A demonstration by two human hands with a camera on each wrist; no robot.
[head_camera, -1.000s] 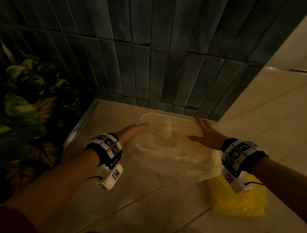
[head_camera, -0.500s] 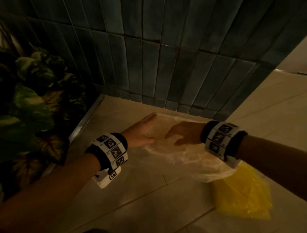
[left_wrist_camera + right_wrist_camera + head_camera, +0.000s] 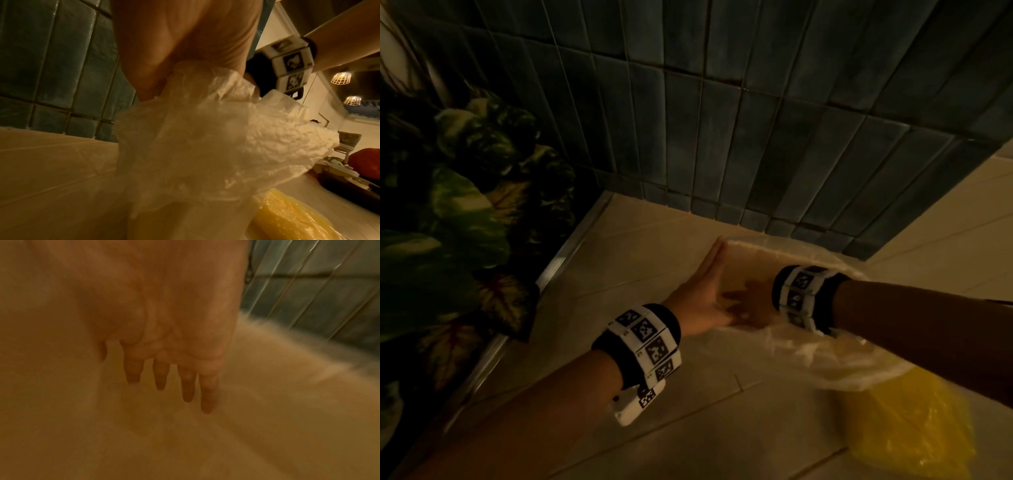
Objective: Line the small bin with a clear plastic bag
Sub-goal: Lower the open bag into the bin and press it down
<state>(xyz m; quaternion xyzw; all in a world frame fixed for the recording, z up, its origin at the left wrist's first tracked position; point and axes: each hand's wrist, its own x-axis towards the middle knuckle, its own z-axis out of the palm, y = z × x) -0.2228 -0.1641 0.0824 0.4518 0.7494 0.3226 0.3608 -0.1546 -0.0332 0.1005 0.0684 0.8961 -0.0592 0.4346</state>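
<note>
A clear plastic bag lies crumpled on the tiled floor at the foot of a wall. My left hand stands on edge along the bag's left side with straight fingers. In the left wrist view the film bunches into that hand at the thumb, pinched there. My right hand reaches across inside the bag, seen through the plastic, and its fingertips meet the left thumb. The right wrist view shows that hand with fingers straight and slightly spread, holding nothing. The bag gathers round my right wrist.
A yellow plastic bag lies on the floor at the lower right, partly under the clear one. Dark teal wall tiles rise right behind the bag. A leafy plant fills the left side behind a metal floor strip.
My right hand has swept left from the bag's right side and gone into the bag, up to my left hand. The left hand has stayed at the bag's left edge.
</note>
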